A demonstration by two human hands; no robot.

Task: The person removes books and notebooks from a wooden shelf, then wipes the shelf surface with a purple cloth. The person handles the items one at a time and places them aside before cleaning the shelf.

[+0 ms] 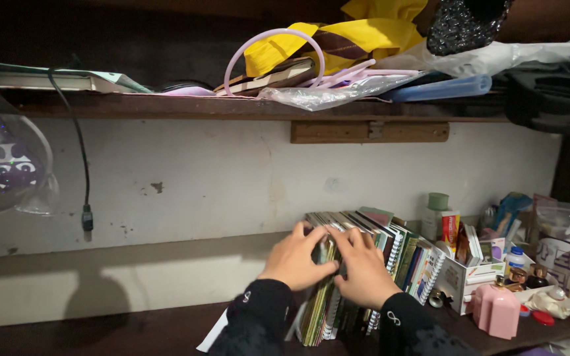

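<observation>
Books [364,264] stand in a leaning row on the dark bench [140,333] against the pale wall, right of middle, and both hands are on them. Starting far left: a clear glass globe [4,165] bulges into view, and a black cable [86,191] dangles from the upper shelf [166,105], its plug hanging free against the wall. Along that shelf lie flat papers, a lilac hoop [268,46], yellow cloth [357,29] and a crumpled plastic bag [338,92], all piled loosely, so the overhang looks like plain stacking. Down to the action: the left hand [295,260] lies flat over the tops of the nearest books, fingers spread, its grip open and pressing, not clutching anything. Just beside it, touching, the right hand [364,270] curls its fingers over the spines, parting them; its grip is loose too, holding no single volume that I can make out. The row tilts leftward, so the hands seem to be propping it while they leaf through. White paper [216,336] pokes out under the left sleeve. Further right, spiral notebooks [423,264] lean the same way, then a green-capped bottle [438,214], a small white box, a pink container [496,310] and little bottles crowded to the bench's right end
</observation>
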